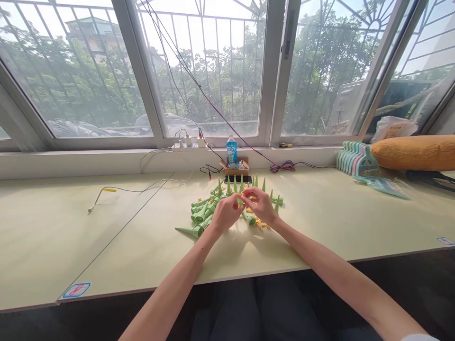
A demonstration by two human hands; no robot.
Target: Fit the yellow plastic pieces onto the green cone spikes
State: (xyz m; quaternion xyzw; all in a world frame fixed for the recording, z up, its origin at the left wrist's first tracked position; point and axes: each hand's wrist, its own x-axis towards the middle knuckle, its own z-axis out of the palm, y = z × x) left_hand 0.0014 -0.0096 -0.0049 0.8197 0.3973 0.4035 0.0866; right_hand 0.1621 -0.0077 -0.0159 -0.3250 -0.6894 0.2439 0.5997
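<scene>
A heap of green cone-shaped spikes (202,214) lies on the pale table (320,222), some flat, some standing upright (241,183) behind. Small yellow pieces (262,223) lie beside them on the right. My left hand (224,215) and my right hand (260,204) meet over the heap, both with fingers closed in a pinch. Between the fingertips of the two hands a green spike (241,201) shows. Another green spike (249,218) lies just below the hands.
A blue-labelled bottle (232,151) stands by a small cardboard box (244,166) and a dark phone (237,179) behind the heap. A power strip (190,143) and cables sit on the window ledge. Pastel plastic items (355,158) and a yellow cushion (414,152) lie at the right.
</scene>
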